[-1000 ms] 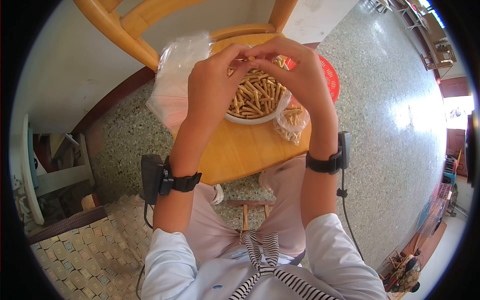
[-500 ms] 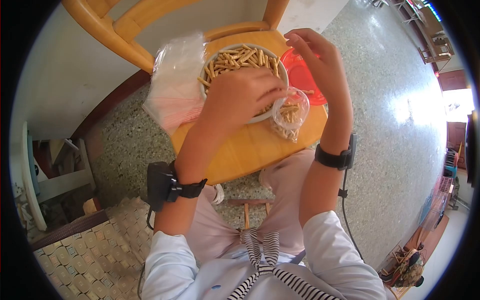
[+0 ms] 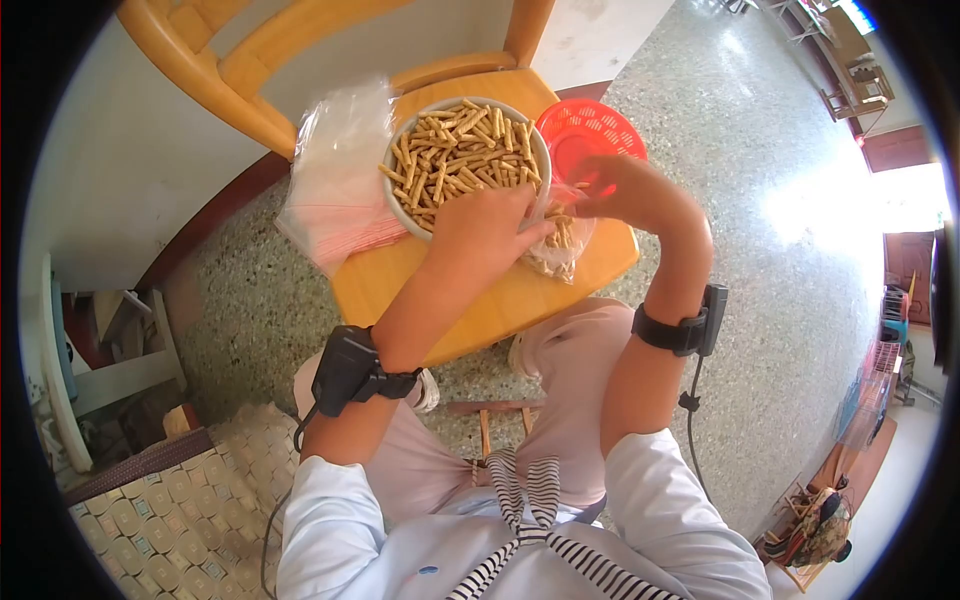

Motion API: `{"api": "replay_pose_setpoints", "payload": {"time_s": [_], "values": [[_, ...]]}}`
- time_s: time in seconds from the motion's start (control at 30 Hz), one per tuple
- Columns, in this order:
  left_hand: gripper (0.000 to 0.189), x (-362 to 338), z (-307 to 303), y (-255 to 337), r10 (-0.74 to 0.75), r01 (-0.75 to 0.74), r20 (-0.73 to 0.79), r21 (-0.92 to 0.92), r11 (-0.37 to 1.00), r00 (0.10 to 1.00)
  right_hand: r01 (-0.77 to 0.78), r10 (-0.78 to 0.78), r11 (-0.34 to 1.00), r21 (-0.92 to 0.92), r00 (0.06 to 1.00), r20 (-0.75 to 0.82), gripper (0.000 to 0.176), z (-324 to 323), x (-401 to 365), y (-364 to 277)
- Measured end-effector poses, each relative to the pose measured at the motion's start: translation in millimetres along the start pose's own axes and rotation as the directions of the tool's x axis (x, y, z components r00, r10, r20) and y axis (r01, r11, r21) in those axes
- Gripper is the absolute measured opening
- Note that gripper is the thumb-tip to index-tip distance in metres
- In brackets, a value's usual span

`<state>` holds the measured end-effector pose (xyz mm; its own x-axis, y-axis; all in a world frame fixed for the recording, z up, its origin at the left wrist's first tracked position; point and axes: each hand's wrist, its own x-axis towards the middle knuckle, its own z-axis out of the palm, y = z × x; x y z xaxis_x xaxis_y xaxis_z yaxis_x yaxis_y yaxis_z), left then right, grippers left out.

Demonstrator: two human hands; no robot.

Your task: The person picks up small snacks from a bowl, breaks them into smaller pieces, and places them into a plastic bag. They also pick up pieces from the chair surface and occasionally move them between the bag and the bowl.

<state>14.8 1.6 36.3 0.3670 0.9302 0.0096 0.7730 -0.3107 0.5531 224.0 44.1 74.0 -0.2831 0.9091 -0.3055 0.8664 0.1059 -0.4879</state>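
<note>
A clear plastic bag, partly filled with short tan sticks, stands on the chair seat against the front right of the bowl. My left hand is at the bag's left rim, its thumb reaching along the mouth and its other fingers partly hidden. My right hand hovers at the bag's right side, fingers curved and apart, slightly blurred; whether they touch the plastic is hard to see. Behind my left hand is a round light bowl heaped with tan sticks.
The wooden chair seat carries everything. A stack of flat clear bags overhangs its left side. A red plastic basket sits at the back right. The chair's backrest rises at the upper left. Cables hang from my wrist devices.
My right hand has come down from above the red basket to the bag's mouth. My left hand has drawn back towards me, uncovering more of the bowl. The whole view has shifted slightly.
</note>
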Motion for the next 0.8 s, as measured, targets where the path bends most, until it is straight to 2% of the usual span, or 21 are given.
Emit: {"api": "replay_pose_setpoints", "payload": {"time_s": [0.03,0.1,0.13,0.2,0.23,0.33,0.4,0.43,0.5,0.53,0.6,0.73,0.8], "values": [[0.032,0.2,1.5,-0.1,0.002,-0.002,-0.002,-0.002,1.0,1.0,-0.001,0.001,1.0,-0.003,1.0,-0.002,0.039,-0.5,0.6,3.2],[0.031,1.6,0.7,3.3,-0.031,0.028,-0.021,-0.116,0.993,0.999,-0.064,0.045,0.993,0.1,0.981,0.187,0.04,-4.5,3.2,4.9],[0.031,0.5,-2.8,5.5,-0.036,0.033,-0.023,-0.121,0.992,0.999,-0.064,0.044,0.993,0.096,0.98,0.192,0.04,-7.2,1.4,3.6],[0.03,-0.2,-16.6,7.2,-0.115,0.114,0.014,-0.293,0.949,0.993,-0.053,0.033,0.989,0.141,0.99,0.14,0.04,-14.8,0.1,-0.6],[0.03,0.3,-19.7,5.9,-0.119,0.117,0.013,-0.293,0.949,0.993,-0.05,0.03,0.989,0.141,0.989,0.143,0.04,-14.0,0.4,0.6],[0.029,2.7,-26.8,0.7,-0.09,0.085,-0.013,-0.227,0.97,0.996,-0.009,-0.003,0.984,0.176,0.998,0.066,0.04,-6.7,0.4,7.5],[0.027,4.1,-31.0,-3.1,-0.185,0.176,-0.026,-0.209,0.962,0.982,0.06,-0.056,0.997,0.053,0.996,-0.066,0.041,-2.5,0.9,5.1],[0.027,4.8,-31.0,-9.5,-0.185,0.176,-0.027,-0.209,0.962,0.982,0.061,-0.057,0.997,0.053,0.996,-0.066,0.041,-3.4,-1.1,2.2],[0.019,5.4,-27.7,-27.5,-0.01,-0.001,-0.277,-0.041,0.999,0.961,0.075,-0.036,0.979,0.187,0.978,-0.204,0.042,-6.8,-6.6,-4.7],[0.019,4.7,-25.7,-35.2,-0.011,-0.001,-0.277,-0.042,0.999,0.961,0.074,-0.035,0.98,0.187,0.978,-0.203,0.042,-6.2,-3.7,-4.3],[0.013,2.7,-22.4,-46.5,0.193,-0.166,-0.185,0.152,0.974,0.963,0.159,-0.103,0.976,0.15,0.941,-0.324,0.042,-4.3,4.5,-5.2],[0.016,3.4,-13.8,-42.1,0.163,-0.145,-0.091,0.183,0.972,0.982,0.141,-0.092,0.975,0.174,0.961,-0.261,0.041,3.4,10.2,-20.4],[0.017,4.0,-14.7,-37.3,0.139,-0.124,-0.046,0.251,0.96,0.989,0.239,-0.179,0.943,0.231,0.95,-0.255,0.041,8.1,10.5,-28.4]]}}
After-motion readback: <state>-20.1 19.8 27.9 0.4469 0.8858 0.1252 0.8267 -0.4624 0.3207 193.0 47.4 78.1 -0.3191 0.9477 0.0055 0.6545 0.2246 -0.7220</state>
